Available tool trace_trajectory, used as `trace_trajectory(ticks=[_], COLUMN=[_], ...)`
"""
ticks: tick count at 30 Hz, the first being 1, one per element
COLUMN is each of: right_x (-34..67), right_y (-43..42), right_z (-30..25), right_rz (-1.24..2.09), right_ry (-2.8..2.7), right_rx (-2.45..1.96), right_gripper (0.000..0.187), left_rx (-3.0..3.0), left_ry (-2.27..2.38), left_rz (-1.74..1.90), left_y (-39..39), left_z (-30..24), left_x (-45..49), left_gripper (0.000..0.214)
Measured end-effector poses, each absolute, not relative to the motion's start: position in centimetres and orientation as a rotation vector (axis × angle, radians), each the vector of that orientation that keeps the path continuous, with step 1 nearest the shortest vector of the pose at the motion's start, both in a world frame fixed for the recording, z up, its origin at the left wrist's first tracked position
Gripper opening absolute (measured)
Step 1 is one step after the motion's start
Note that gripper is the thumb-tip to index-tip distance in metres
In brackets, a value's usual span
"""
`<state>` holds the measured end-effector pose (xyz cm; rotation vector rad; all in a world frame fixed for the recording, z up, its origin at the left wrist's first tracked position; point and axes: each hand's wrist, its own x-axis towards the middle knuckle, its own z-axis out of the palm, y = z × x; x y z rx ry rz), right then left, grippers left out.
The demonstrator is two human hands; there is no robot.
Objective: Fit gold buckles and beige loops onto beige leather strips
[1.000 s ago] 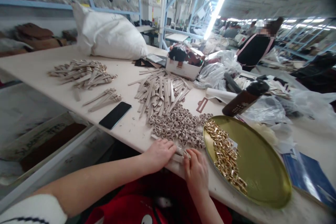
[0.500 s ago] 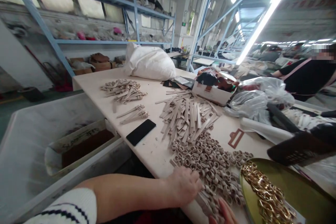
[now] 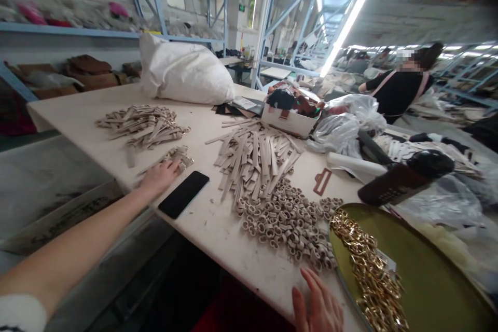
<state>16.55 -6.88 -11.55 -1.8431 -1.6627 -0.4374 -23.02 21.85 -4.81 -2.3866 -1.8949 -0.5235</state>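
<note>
My left hand (image 3: 158,176) reaches far across to a small bunch of beige straps with gold-coloured buckles (image 3: 185,157). Its fingers are bent and closed over the strap ends, partly hiding them. A larger heap of such buckled straps (image 3: 143,127) lies just beyond. At the table's near edge my right hand (image 3: 318,301) is empty, thumb and fingers apart. In front of it spreads a pile of small beige strap loops (image 3: 286,218), with long plain beige strips (image 3: 254,158) fanned out behind. Gold metal buckles (image 3: 371,275) lie heaped in an olive-green round tray (image 3: 424,264) on the right.
A black phone (image 3: 184,194) lies beside my left hand. A brown hanger-shaped piece (image 3: 322,181) and a dark bottle (image 3: 404,179) are at the right. A white sack (image 3: 187,70), an open box (image 3: 290,118) and plastic bags (image 3: 350,122) stand behind. A person (image 3: 400,88) is farther off.
My left hand has moved from beside the loops to the small strap bunch at the left. My right hand has drawn apart and opened. The view has turned right.
</note>
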Motion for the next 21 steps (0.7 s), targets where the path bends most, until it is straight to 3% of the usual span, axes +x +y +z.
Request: trace_trajectory(ticks=[9, 16, 21], right_x=[16.7, 16.2, 16.4], right_y=[-6.5, -6.2, -6.0], right_z=[-11.8, -12.3, -12.0], right_rz=[-0.556, -0.475, -0.556], right_ry=[-1.695, -1.694, -1.801], right_rx=[-1.845, -1.812, -1.754], right_gripper=[0.036, 0.036, 0.038], left_rx=[-2.224, -2.767, -3.004], left_ry=[-1.895, -1.383, -1.154], left_rz=[-0.454, -0.486, -0.855], left_y=[25.2, 18.4, 12.8], left_z=[-2.6, -4.4, -6.5], left_x=[-22.3, -9.8, -1.5], left_gripper=[0.027, 0.031, 0.047])
